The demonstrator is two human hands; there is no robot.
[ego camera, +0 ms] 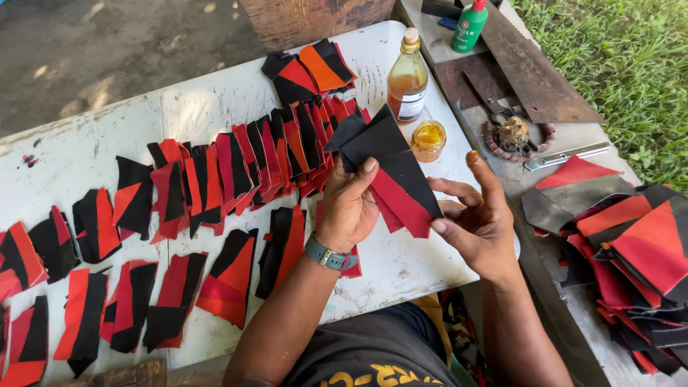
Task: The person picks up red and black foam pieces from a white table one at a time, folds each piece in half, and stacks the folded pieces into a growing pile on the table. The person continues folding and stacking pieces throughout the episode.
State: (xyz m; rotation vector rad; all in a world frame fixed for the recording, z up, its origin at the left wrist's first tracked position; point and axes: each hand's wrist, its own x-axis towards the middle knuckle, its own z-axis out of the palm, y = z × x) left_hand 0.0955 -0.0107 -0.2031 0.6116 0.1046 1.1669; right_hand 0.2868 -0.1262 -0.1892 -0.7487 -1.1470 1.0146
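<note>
My left hand grips a small stack of black and red cut pieces, thumb pressed on the black top piece, held above the white table. A teal watch sits on that wrist. My right hand is just right of the stack, fingers spread, with fingertips at the lower edge of the red piece. Whether it pinches the piece I cannot tell.
Rows of black, red and orange pieces cover the table. An amber bottle and a small jar of yellow paste stand at the far right. A second pile of pieces lies on the bench right; green bottle, rusty tools.
</note>
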